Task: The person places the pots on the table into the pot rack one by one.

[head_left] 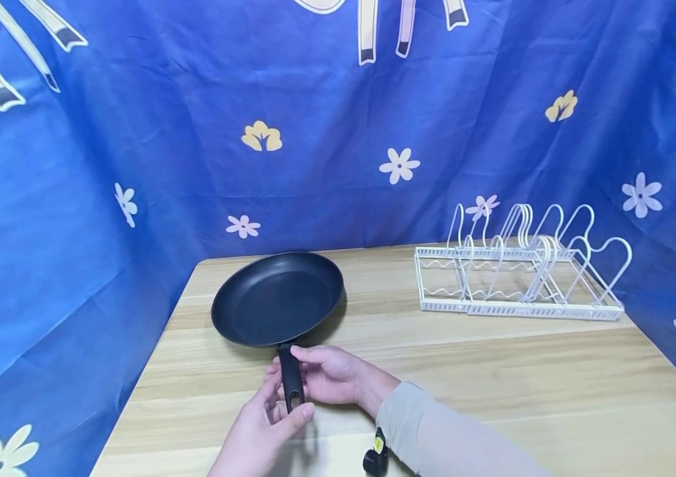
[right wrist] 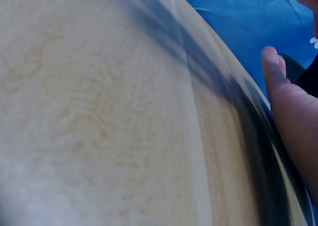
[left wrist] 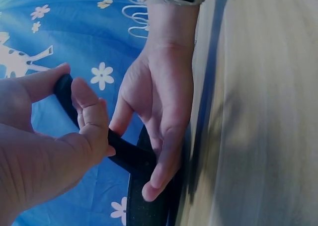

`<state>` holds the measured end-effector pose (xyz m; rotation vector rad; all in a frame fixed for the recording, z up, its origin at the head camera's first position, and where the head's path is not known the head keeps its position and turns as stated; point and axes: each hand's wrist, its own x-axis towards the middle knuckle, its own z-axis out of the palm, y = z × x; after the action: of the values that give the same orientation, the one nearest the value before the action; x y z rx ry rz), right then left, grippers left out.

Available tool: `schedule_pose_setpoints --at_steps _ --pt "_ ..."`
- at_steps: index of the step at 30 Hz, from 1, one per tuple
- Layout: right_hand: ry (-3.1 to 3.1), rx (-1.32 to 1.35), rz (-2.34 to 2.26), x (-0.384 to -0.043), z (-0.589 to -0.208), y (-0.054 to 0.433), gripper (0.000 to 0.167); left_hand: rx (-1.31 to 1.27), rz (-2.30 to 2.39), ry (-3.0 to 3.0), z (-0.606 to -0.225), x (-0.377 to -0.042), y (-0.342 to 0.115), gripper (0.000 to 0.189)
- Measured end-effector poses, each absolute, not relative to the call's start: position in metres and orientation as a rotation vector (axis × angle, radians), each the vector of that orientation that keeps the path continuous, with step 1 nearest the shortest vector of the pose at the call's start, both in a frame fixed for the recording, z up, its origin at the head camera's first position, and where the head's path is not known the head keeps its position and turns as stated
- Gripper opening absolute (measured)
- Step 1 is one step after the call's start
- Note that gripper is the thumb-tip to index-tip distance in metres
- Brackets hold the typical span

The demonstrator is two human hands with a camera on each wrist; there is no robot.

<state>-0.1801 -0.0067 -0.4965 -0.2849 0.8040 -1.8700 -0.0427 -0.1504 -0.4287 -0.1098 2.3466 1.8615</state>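
Observation:
A black frying pan faces up at the left of the table, its handle pointing toward me. My right hand holds the handle close to the pan, thumb on top and fingers passing underneath. At the free end of the handle, my left hand pinches it between thumb and fingers. In the left wrist view the left hand has its thumb at the handle's tip, while the right hand reaches down to where the handle meets the pan. Only part of the right hand shows in the right wrist view.
On the right of the wooden table stands a white wire rack with upright loops. A blue patterned cloth hangs behind the table and along both sides. A small black device is at the right wrist.

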Motion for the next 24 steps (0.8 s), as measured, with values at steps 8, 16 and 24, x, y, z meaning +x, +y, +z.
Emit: schedule_pose_setpoints --at_steps 8,16,24 --pt "0.785 -0.307 -1.862 -0.183 -0.501 -0.004 0.029 -0.143 1.955 2.291 -0.438 -0.044 -0.142 0.079" --pt "0.872 -0.358 -1.883 -0.180 -0.505 0.004 0.028 -0.077 1.955 2.263 -0.461 -0.042 -0.144 0.078" --pt "0.955 -0.432 -1.952 -0.178 -0.492 0.022 0.025 0.060 1.870 2.283 -0.464 -0.042 -0.142 0.084"
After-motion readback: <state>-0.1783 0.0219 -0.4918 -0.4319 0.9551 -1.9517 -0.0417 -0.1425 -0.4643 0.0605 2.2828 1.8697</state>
